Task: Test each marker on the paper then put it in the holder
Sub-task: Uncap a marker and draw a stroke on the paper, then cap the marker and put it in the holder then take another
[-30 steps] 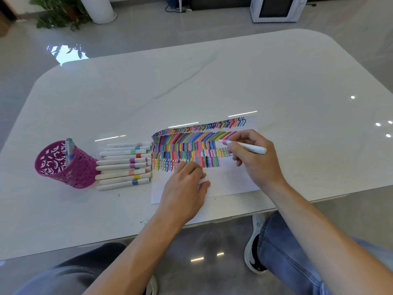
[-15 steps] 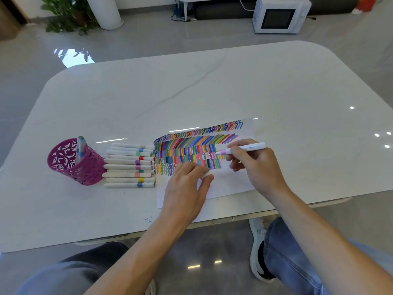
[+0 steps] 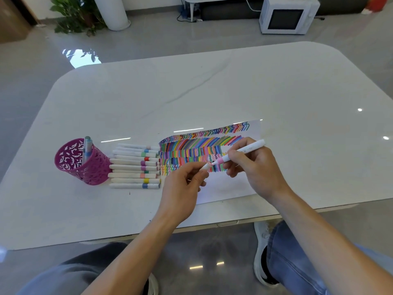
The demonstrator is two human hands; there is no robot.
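My right hand grips a white marker with a pink band, held just above the paper with its pink tip pointing left. My left hand pinches the small white cap right at that tip. The paper is covered with rows of coloured strokes. A row of several white markers lies on the table left of the paper. Further left stands the magenta perforated holder with one blue marker upright in it.
The white marble table runs far back and to the right. Its front edge lies just behind my knees. On the floor beyond are a white microwave, a potted plant and a white pillar base.
My left hand has lifted off the paper and brought the cap to the marker's tip. My right hand has raised the marker off the paper and turned it toward the left hand.
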